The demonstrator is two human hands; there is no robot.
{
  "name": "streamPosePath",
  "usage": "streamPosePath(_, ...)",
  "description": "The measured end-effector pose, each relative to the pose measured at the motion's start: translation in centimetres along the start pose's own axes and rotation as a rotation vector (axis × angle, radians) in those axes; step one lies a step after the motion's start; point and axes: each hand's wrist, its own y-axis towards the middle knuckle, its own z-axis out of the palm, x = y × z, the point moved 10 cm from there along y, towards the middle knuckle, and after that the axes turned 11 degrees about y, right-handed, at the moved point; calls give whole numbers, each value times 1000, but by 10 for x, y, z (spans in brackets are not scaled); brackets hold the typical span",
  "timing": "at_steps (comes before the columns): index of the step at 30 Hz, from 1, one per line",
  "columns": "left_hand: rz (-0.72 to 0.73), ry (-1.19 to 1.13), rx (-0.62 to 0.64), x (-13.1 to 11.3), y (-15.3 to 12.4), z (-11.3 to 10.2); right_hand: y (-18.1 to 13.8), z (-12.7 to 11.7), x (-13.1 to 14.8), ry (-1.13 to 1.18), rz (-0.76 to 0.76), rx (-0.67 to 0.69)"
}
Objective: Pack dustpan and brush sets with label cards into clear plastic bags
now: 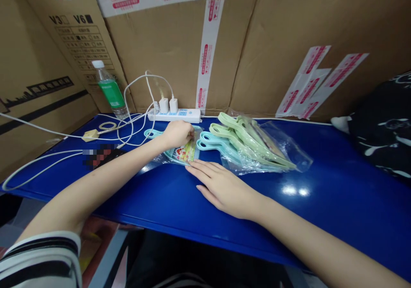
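Observation:
A light-blue plastic piece with a looped handle (153,133) lies in a clear plastic bag (196,144) on the blue table. A colourful printed card (184,152) shows through the bag. My left hand (178,134) bends over its upper part, fingers curled and pinched at the bag near its right edge. Flat on the table in front, my right hand (224,189) has its fingers stretched out, the tips at the bag's lower right corner. Just right of it, several bagged pieces with looped handles, light-blue ones (214,142) and pale green ones (247,140), lie in a pile.
Behind stands a cardboard wall (237,43) with printed tape. A white power strip (186,115) with two chargers and a bottle with a green label (111,93) are at the back. White cables (48,129) loop across the left. Dark patterned fabric (382,125) is at the right.

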Motion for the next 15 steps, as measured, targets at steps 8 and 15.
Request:
streamPosePath(8,163,-32,56,-5,-11,-3,0,-2,0,15,0,3)
streamPosePath(15,232,0,52,-8,-25,-4,-1,-1,0,24,5,-1)
